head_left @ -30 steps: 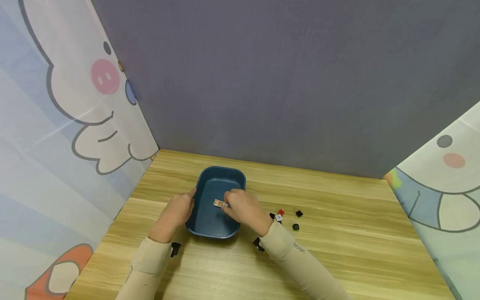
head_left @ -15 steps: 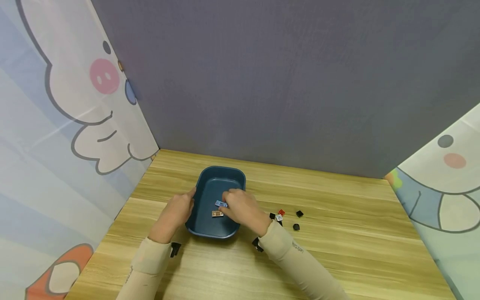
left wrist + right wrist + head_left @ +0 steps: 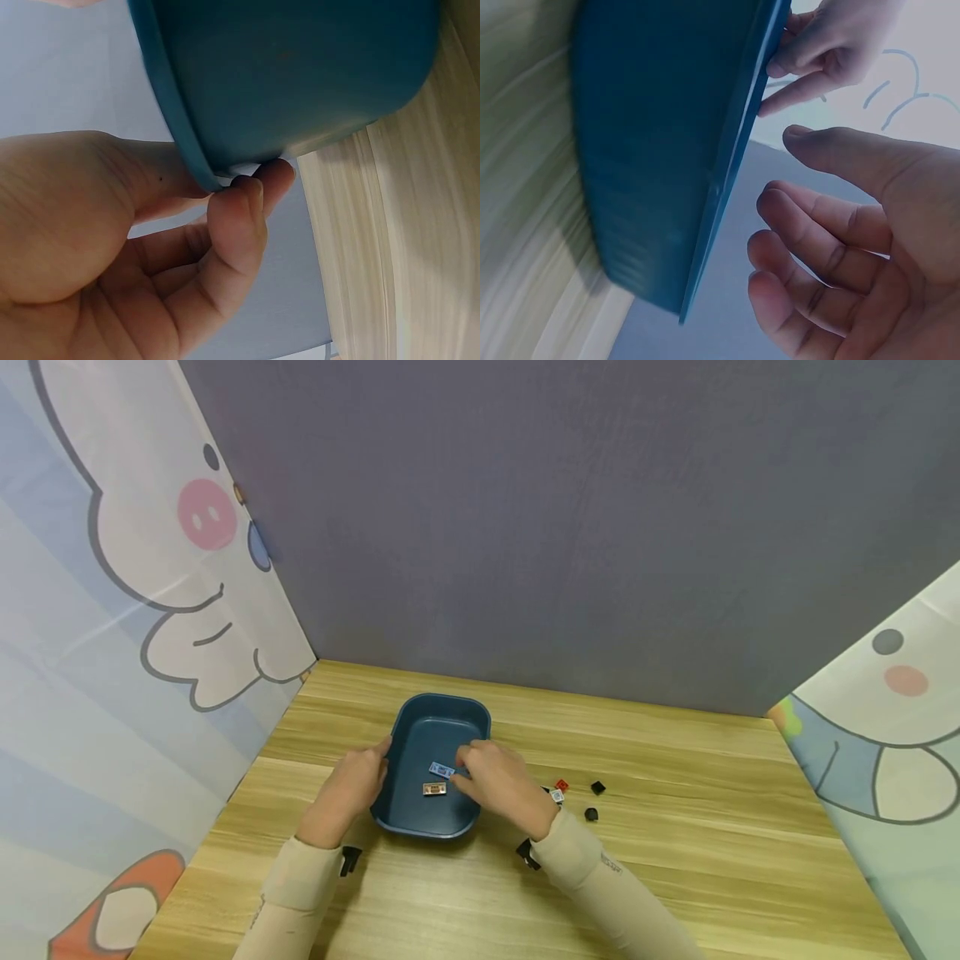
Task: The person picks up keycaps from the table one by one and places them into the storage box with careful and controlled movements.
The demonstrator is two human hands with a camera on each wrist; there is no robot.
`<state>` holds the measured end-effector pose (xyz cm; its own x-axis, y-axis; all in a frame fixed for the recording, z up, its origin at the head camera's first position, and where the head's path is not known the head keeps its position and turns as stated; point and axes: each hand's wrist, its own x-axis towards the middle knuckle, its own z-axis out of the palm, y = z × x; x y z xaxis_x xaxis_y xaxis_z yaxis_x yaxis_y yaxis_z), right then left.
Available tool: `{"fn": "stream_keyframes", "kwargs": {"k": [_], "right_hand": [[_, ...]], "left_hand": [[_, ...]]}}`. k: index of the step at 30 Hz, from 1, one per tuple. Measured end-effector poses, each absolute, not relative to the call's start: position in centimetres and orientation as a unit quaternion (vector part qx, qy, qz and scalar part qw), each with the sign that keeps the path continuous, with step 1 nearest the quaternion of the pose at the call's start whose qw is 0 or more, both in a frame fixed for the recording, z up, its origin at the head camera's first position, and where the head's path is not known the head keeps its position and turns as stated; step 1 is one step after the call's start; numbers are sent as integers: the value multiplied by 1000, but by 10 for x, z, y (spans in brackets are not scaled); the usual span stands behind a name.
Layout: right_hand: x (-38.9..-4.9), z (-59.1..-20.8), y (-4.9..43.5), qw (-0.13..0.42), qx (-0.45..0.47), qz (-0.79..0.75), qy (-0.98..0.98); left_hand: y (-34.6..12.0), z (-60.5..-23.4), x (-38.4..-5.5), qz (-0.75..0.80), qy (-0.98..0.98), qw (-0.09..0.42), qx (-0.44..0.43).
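My left hand (image 3: 348,789) pinches the left rim of a dark blue rectangular tub (image 3: 431,820). In the left wrist view, the thumb sits on one side of that rim and fingertips (image 3: 238,217) on the other. Inside the tub lie two small flat printed tiles, one light blue (image 3: 440,769) and one brownish orange (image 3: 434,789). Over the tub's right side hovers my right hand (image 3: 498,781), thumb and fingers apart with nothing between them. Its fingertips are close by the light blue tile in the head view.
On the wooden table (image 3: 690,852), right of the tub, lie a red piece (image 3: 562,785), a white piece (image 3: 557,796) and several small black pieces (image 3: 597,787). A grey panel (image 3: 525,527) rises behind the table, with cartoon-printed cloth on both sides.
The right hand has let go of the brownish orange tile, which now lies in front of the light blue one. That hand has drawn slightly right. The left hand stays on the rim.
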<state>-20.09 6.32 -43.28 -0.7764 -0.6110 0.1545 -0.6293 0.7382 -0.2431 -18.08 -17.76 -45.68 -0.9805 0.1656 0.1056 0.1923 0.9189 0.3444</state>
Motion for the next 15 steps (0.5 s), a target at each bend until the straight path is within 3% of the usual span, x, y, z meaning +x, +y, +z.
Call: {"fn": "stream_keyframes", "kwargs": {"k": [15], "right_hand": [[-198,-432,109,48,295,138,-944]], "left_hand": [[-178,-457,-180,-179,-979,45,-92]]}}
